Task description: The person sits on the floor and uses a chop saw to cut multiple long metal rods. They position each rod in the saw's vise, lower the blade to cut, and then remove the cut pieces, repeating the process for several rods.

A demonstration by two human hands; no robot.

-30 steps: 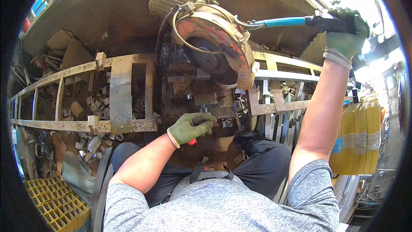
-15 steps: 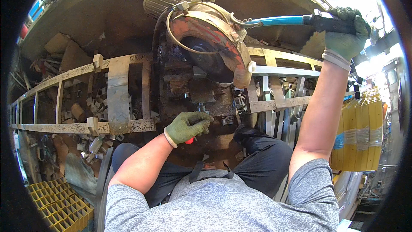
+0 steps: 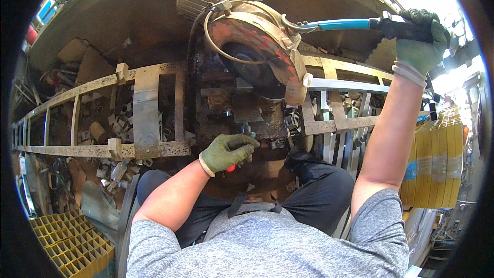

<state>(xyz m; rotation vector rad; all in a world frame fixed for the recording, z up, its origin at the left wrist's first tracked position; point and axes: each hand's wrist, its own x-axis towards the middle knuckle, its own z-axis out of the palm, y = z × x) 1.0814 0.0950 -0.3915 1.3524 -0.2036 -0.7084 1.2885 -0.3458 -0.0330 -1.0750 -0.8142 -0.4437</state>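
My right hand [image 3: 423, 41], in a green glove, is closed around the black grip at the end of a blue lever [image 3: 339, 24]. That lever joins a cut-off saw [image 3: 257, 20] with a worn orange guard and a dark round blade [image 3: 247, 67]. Low in front of the saw, my gloved left hand [image 3: 229, 152] is curled with the thumb against the fingers. A red knob [image 3: 230, 168] shows just under it, and the rest of its handle is hidden by the hand. Just beyond the fingers is a metal clamp screw [image 3: 248, 129]. A silver bar [image 3: 350, 85] lies right of the blade.
Ladder-like metal rails [image 3: 77, 149] run out to the left, with another rail frame [image 3: 345, 123] on the right. Many small metal offcuts [image 3: 119, 170] lie under and beside them. Bundled yellow profiles [image 3: 432, 159] stand at right; more yellow profiles [image 3: 72, 242] are at lower left.
The whole view has shifted slightly, so the saw and rails sit a little further right. Both hands keep their grips, and nothing is visibly let go.
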